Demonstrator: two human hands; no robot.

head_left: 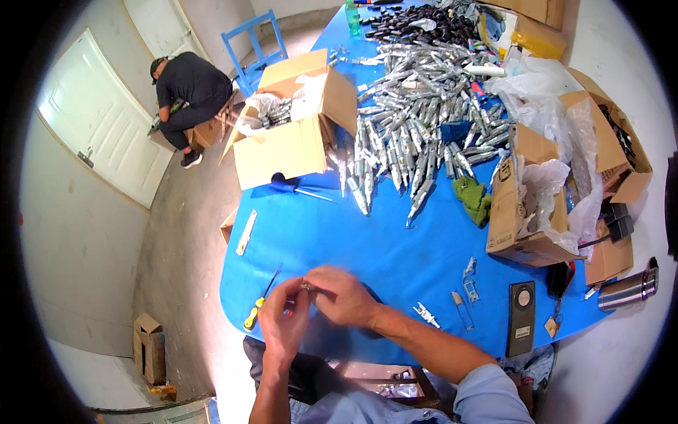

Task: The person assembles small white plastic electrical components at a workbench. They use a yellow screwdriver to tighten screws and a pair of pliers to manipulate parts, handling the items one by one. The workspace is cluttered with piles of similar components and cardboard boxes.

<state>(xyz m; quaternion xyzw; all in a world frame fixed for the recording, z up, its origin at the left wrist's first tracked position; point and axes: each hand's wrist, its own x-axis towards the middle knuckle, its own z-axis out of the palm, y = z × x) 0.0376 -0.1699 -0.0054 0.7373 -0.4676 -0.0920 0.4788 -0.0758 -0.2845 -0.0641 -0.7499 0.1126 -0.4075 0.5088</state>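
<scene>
My left hand (pixel 284 321) and my right hand (pixel 340 297) meet over the near left part of the blue table (pixel 395 247). Both are closed, fingertips together on a small metal part (pixel 308 287); my fingers cover most of it, so its kind is unclear. Something small and red shows by the left fingers. Just left of that hand lies a screwdriver (pixel 253 316) with a yellow and black handle. To the right of my right forearm are a small silver metal piece (pixel 426 315), a clear narrow piece (pixel 462 311) and silver bracket-like pieces (pixel 470 283).
A large heap of silver tube-like parts (pixel 417 134) covers the far table. Open cartons (pixel 279 152) (pixel 505 212) flank it. Nearer are a blue screwdriver (pixel 286 185), green cloth (pixel 472 200), dark flat device (pixel 522 318) and steel tumbler (pixel 628 288). A person (pixel 194 95) sits at far left.
</scene>
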